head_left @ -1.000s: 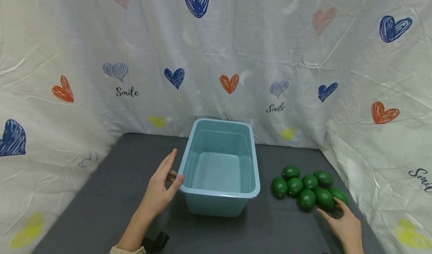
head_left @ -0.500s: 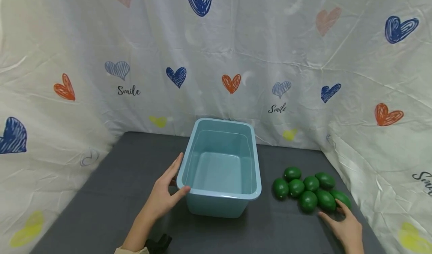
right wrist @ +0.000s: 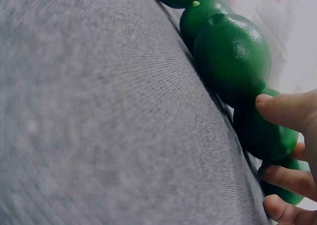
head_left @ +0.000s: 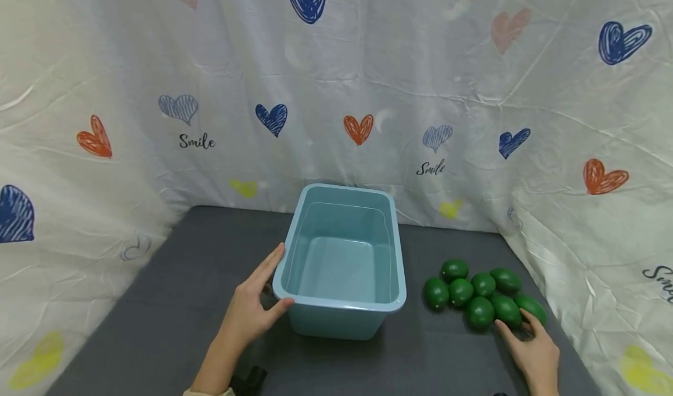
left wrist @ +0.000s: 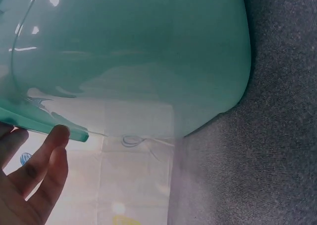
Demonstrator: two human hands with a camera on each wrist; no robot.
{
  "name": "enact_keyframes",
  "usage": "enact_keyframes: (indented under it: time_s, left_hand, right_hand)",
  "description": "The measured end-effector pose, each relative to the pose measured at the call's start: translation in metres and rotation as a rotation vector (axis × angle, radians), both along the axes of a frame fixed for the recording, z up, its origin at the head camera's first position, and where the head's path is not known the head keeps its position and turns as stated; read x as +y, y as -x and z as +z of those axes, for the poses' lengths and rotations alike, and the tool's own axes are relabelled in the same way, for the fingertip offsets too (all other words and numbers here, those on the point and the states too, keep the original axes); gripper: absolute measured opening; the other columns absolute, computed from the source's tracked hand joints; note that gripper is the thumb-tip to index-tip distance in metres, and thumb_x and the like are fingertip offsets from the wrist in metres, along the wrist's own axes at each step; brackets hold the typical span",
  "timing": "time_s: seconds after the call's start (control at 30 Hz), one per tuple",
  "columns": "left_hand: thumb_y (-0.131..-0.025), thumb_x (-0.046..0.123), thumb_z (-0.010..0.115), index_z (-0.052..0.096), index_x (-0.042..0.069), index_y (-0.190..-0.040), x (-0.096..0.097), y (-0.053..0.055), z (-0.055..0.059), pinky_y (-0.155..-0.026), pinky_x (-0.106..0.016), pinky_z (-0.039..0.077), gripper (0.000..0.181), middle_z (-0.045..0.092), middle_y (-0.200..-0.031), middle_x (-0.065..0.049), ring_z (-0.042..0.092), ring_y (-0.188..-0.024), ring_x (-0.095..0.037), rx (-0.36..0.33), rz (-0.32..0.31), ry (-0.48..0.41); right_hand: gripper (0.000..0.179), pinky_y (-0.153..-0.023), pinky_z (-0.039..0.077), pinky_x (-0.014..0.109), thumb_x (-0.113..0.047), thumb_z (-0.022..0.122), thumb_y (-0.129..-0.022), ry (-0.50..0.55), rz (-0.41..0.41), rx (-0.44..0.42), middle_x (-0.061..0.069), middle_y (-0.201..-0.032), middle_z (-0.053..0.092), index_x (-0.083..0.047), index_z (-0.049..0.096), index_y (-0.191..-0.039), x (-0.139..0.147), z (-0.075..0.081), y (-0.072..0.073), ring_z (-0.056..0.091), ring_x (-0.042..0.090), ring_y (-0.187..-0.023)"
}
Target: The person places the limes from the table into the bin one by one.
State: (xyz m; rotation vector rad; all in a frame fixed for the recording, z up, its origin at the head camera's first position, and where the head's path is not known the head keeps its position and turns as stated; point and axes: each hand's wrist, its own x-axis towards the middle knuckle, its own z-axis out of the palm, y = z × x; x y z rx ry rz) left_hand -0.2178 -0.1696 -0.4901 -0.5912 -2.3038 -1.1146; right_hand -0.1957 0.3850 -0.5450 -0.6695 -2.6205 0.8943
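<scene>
On grey cloth surface [head_left: 415, 361] | left hand [head_left: 251, 308]: fingers spread at pale-blue plastic tub [head_left: 339, 320] | right hand [head_left: 532, 346]: fingers pinching glossy green oval fruit [head_left: 505, 309] | grasping step, likely; calls for secure lift

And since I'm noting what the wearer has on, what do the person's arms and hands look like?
The left hand and right hand are bare, with no gloves. On the left, a cream-coloured cuff shows at the head view's bottom edge, with an angular black piece beside it. No sleeve shows on the right before the picture ends.
</scene>
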Motion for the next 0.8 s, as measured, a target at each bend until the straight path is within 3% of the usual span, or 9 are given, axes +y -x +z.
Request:
enact_keyframes:
  time_s: [0.1,0.3,0.47,0.6,0.8]
  left_hand:
    - [-0.098,0.058,0.07,0.039,0.019,-0.166,0.001,0.0,-0.002,-0.068,-0.029,0.054,0.084,0.044,-0.168,-0.004,0.061,-0.087,-0.007,0.013,0.003,-0.014]
    - [-0.1,0.059,0.067,0.038,0.019,-0.167,0.002,-0.001,-0.004,-0.067,-0.026,0.049,0.083,0.044,-0.167,-0.004,0.055,-0.077,-0.004,0.023,0.005,-0.033]
    - [-0.099,0.059,0.067,0.037,0.022,-0.167,0.004,-0.002,-0.006,-0.064,-0.027,0.047,0.083,0.046,-0.166,-0.004,0.053,-0.073,-0.01,0.018,0.024,-0.023]
    - [-0.099,0.053,0.071,0.036,0.023,-0.168,0.006,-0.002,-0.006,-0.064,-0.026,0.047,0.083,0.045,-0.167,-0.003,0.054,-0.074,-0.009,0.006,0.021,-0.012]
    - [-0.097,0.043,0.076,0.036,0.024,-0.168,0.006,-0.001,-0.005,-0.065,-0.026,0.047,0.083,0.044,-0.167,-0.002,0.052,-0.081,-0.004,0.003,0.04,-0.03]
  right_hand:
    - [0.081,-0.089,0.051,0.058,-0.054,0.079,-0.093,-0.004,-0.012,0.029,0.033,-0.129,0.068,0.004,0.057,-0.146,0.0,-0.003,0.001,0.07,0.041,-0.092]
    - [0.084,-0.085,0.052,0.056,-0.051,0.081,-0.091,-0.013,-0.004,0.048,0.036,-0.131,0.065,0.002,0.054,-0.15,-0.002,-0.004,0.006,0.07,0.034,-0.079]
    - [0.079,-0.082,0.053,0.053,-0.049,0.082,-0.092,-0.016,-0.004,0.055,0.034,-0.132,0.066,0.0,0.056,-0.149,-0.002,-0.01,0.005,0.062,0.014,-0.065]
    - [0.074,-0.079,0.053,0.051,-0.044,0.083,-0.092,-0.031,-0.02,0.073,0.033,-0.128,0.068,0.0,0.058,-0.147,-0.001,-0.012,0.003,0.059,0.013,-0.061]
    - [0.072,-0.069,0.052,0.04,-0.045,0.08,-0.095,-0.037,0.021,0.097,0.034,-0.128,0.068,-0.001,0.059,-0.147,0.001,-0.01,0.007,0.057,0.012,-0.058]
